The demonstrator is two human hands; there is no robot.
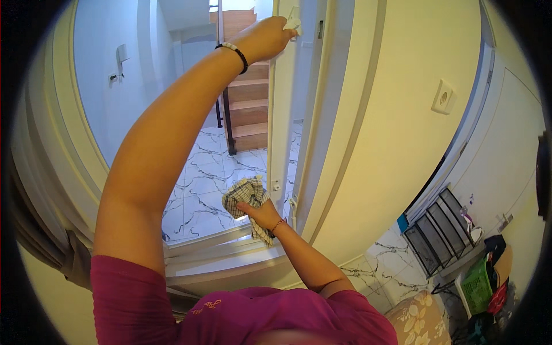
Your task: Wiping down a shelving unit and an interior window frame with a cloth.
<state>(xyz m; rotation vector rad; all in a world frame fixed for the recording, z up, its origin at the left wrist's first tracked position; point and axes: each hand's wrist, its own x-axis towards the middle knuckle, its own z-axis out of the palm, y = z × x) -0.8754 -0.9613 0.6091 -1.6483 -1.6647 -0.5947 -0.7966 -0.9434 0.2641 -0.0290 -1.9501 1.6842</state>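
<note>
Magenta shirt (270, 313) fabric fills the lower edge, nearest the lens, with both forearms reaching away from it. High up, the left hand (269, 38) has its fingers closed about the white handle (294, 25) on the window sash (280, 132). Lower down, the right hand (261, 214) grips a bunched checked cloth (246, 192), its fingers pressed into the folds; the cloth is at the sash's bottom corner, one end hanging over the lower rail (201, 244).

Work with the cloth looks to be under way rather than finished, I judge, since it is in hand at the frame. Which parts are done and which are left cannot be told: no clear mark separates them.

Off to the right, a green basket (477, 286) sits near a black rack (440, 230). Dark and red items crowd the basket; whether they lie inside or beside it is unclear.
</note>
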